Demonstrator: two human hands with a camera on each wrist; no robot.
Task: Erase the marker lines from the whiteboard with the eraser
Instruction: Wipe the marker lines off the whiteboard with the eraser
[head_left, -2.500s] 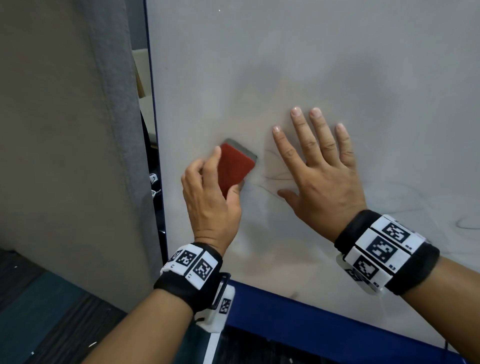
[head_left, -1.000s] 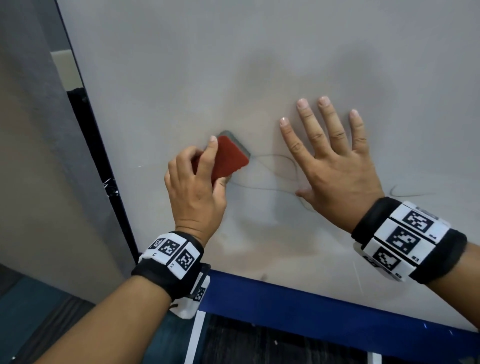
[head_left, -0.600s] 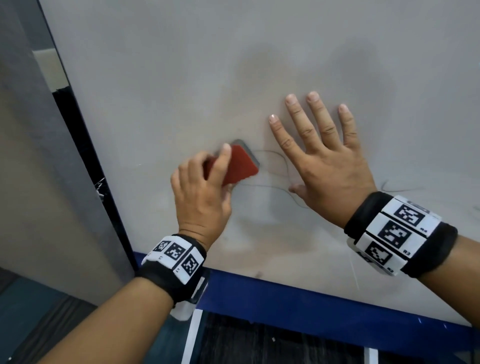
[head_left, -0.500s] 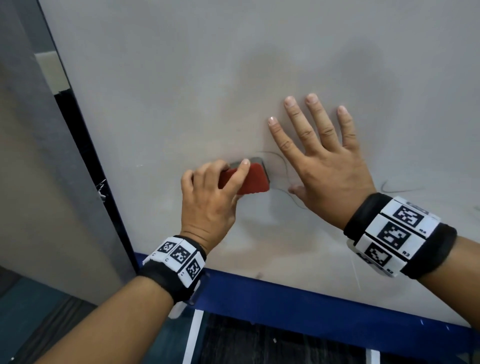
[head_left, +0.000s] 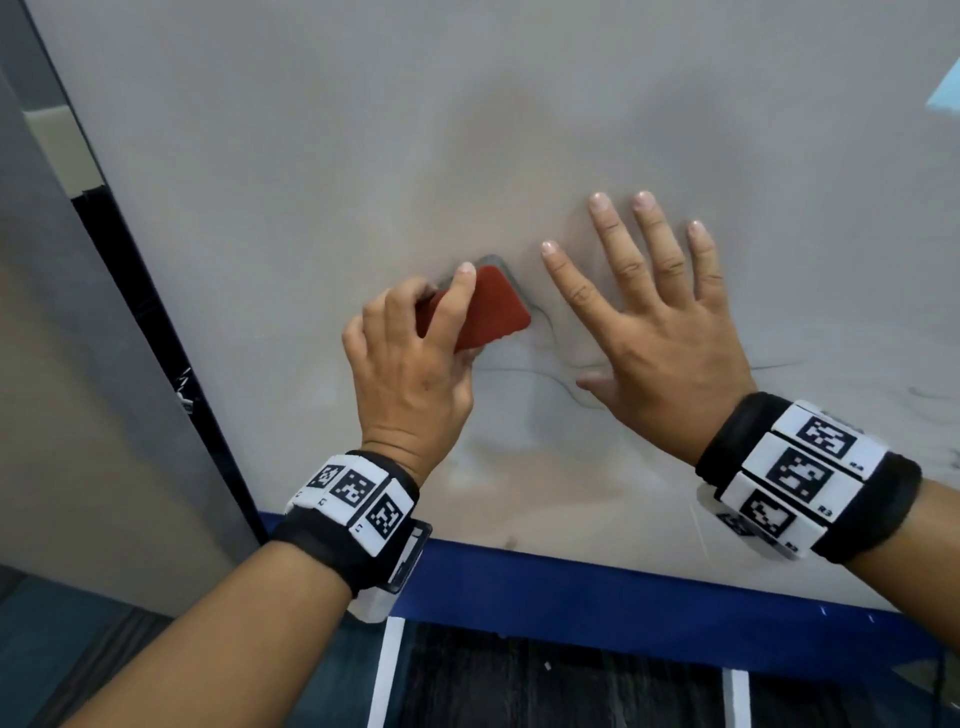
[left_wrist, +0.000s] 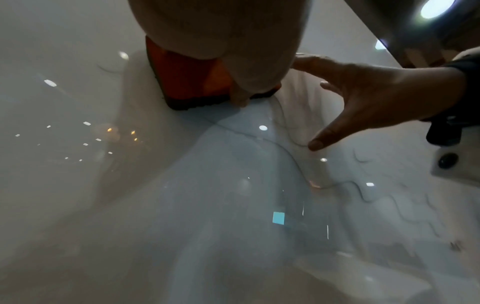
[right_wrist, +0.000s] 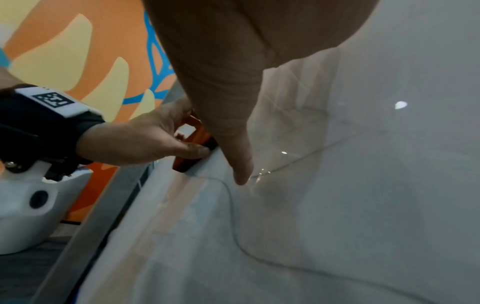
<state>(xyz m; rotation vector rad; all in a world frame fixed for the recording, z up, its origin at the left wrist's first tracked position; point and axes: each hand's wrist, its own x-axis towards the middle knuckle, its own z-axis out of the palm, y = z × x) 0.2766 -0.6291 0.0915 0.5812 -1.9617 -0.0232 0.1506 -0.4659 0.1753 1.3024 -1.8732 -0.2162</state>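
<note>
A red-backed eraser (head_left: 488, 306) (left_wrist: 189, 82) (right_wrist: 192, 162) lies flat against the whiteboard (head_left: 311, 156). My left hand (head_left: 415, 358) grips it from below, index finger across its back. A thin dark marker line (head_left: 524, 371) (left_wrist: 291, 154) (right_wrist: 231, 205) curves from under the eraser towards my right hand (head_left: 649, 317). That hand is flat on the board just right of the eraser, fingers spread, thumb (left_wrist: 319, 142) (right_wrist: 241, 168) beside the line. More faint lines (head_left: 779, 364) run off to the right.
The board's dark left edge (head_left: 156, 332) borders a grey partition (head_left: 62, 415). A blue frame strip (head_left: 623, 592) runs along the board's bottom. Smudged residue (head_left: 519, 467) covers the lower board. Dark floor with white tape shows below.
My left hand has swept the eraser back up and slightly left from its lower, flatter position half a second ago. My right hand has stayed flat on the board.
</note>
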